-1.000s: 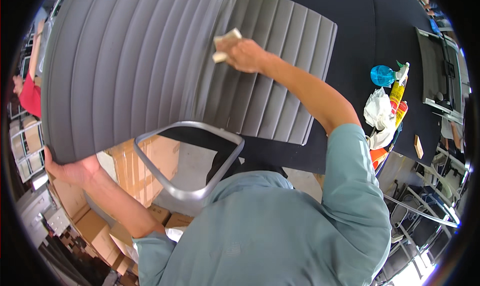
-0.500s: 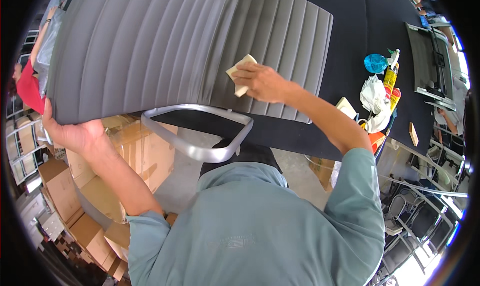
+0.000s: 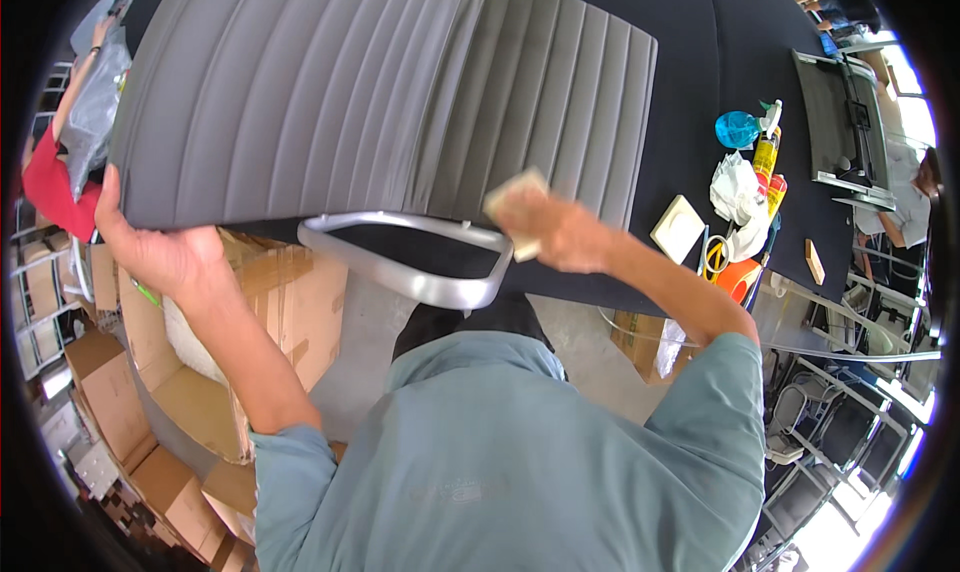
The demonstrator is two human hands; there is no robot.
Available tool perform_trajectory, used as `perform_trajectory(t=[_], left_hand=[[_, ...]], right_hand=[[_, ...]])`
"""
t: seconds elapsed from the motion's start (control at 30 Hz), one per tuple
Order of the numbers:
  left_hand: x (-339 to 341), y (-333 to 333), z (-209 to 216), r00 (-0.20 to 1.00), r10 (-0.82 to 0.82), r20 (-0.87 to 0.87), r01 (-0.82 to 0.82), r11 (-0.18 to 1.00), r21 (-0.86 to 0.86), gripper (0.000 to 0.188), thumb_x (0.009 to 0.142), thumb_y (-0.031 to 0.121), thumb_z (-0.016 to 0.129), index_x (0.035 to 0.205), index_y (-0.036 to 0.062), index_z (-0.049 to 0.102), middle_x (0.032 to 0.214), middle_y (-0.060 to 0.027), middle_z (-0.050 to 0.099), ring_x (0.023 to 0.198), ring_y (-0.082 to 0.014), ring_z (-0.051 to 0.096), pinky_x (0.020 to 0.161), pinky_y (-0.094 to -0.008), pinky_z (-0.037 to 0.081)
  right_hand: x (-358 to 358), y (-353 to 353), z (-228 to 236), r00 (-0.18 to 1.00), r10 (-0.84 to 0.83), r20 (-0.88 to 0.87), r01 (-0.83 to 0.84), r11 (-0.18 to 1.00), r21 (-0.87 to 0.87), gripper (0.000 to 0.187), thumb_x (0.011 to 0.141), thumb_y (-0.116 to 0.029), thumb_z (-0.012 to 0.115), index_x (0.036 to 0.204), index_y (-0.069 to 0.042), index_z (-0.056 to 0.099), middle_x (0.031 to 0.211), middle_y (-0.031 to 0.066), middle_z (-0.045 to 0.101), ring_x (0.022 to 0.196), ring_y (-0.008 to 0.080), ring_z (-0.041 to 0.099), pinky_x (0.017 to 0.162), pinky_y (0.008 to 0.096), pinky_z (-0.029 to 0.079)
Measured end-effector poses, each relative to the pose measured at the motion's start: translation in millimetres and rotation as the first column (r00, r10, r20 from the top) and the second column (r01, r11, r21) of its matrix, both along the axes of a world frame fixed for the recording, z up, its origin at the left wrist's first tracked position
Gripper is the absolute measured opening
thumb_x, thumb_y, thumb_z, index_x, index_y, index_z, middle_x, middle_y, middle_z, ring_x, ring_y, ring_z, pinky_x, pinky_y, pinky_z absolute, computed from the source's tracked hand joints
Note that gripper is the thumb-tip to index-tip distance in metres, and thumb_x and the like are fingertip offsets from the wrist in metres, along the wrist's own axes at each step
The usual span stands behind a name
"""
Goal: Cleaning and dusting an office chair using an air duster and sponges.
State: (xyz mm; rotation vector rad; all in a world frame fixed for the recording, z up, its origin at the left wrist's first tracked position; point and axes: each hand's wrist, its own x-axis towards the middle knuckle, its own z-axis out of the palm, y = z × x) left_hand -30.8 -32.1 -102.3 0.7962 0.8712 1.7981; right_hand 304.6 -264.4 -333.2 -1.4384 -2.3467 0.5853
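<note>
A grey ribbed chair point(image 3: 300, 102), its two padded panels meeting at a bend, lies on the black-covered table. My left hand point(image 3: 165, 252) grips the near left edge of the wider panel, thumb up along the side and fingers hidden underneath. My right hand point(image 3: 568, 236) is closed on a cream sponge-like pad point(image 3: 522, 200) at the near edge of the smaller panel; motion smears both, and I cannot tell whether the pad touches the upholstery. The silver looped armrest point(image 3: 400, 282) juts from the chair's near side toward me, just left of the right hand.
At right on the table are a blue spray bottle point(image 3: 737, 129), crumpled white cloth point(image 3: 735, 187), yellow cans point(image 3: 766, 155), a square cream pad point(image 3: 678, 228), orange tape point(image 3: 738, 280) and a wooden block point(image 3: 815, 262). Cardboard boxes point(image 3: 290, 317) stand lower left. A red-sleeved person point(image 3: 60, 187) is at far left.
My right hand has moved the cream pad right and toward me, from the smaller panel's middle to its near edge. The chair has shifted slightly in view; my left hand keeps its grip.
</note>
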Motion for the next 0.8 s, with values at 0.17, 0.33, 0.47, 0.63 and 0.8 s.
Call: perform_trajectory(t=[0.17,0.33,0.47,0.63,0.8], left_hand=[[-5,-8,6,0.999,0.040,-0.034,-0.041,0.999,-0.025,0.044,0.090,0.024,0.069,0.121,-0.0061,0.062,0.122,-0.0162,0.065,0.115,-0.0287,0.062,0.103,-0.0452,0.048],[0,-5,0,0.998,0.057,-0.014,-0.057,0.998,-0.035,0.046,0.090,0.026,0.068,0.122,-0.0059,0.062,0.123,-0.0166,0.065,0.117,-0.0291,0.062,0.104,-0.0445,0.046],[-3,-9,5,0.993,0.107,-0.053,-0.108,0.994,-0.014,0.045,0.090,0.025,0.068,0.121,-0.0074,0.063,0.124,-0.0174,0.065,0.117,-0.0300,0.061,0.104,-0.0451,0.046],[-11,0,-2,0.991,0.126,-0.054,-0.127,0.992,-0.007,0.049,0.090,0.029,0.065,0.122,-0.0091,0.062,0.125,-0.0192,0.063,0.119,-0.0319,0.059,0.106,-0.0464,0.044],[8,-2,4,0.986,0.154,-0.060,-0.155,0.988,-0.009,0.053,0.092,0.029,0.064,0.126,-0.0108,0.059,0.132,-0.0218,0.060,0.124,-0.0331,0.056,0.109,-0.0468,0.041]], right_hand=[[35,-6,-5,0.939,-0.332,0.093,0.337,0.940,-0.045,0.066,0.080,-0.005,0.069,0.145,-0.008,0.054,0.151,0.0131,0.051,0.146,0.0294,0.041,0.115,0.0461,0.043],[12,-57,7,0.994,-0.107,0.040,0.106,0.994,0.006,0.067,0.079,0.000,0.066,0.145,-0.005,0.053,0.148,0.0146,0.053,0.142,0.0313,0.046,0.118,0.0443,0.040],[46,-33,-5,0.811,-0.582,0.059,0.563,0.804,0.194,0.070,0.076,0.003,0.065,0.144,-0.001,0.052,0.146,0.0168,0.055,0.142,0.0307,0.047,0.120,0.0438,0.038],[28,-63,-6,0.935,-0.316,0.163,0.312,0.949,0.054,0.073,0.074,0.002,0.066,0.145,-0.004,0.052,0.148,0.0130,0.054,0.143,0.0300,0.046,0.119,0.0430,0.039],[194,19,-17,0.488,-0.872,-0.030,0.793,0.429,0.433,0.059,0.080,0.008,0.056,0.139,0.000,0.055,0.144,0.0219,0.055,0.138,0.0396,0.048,0.118,0.0459,0.038]])
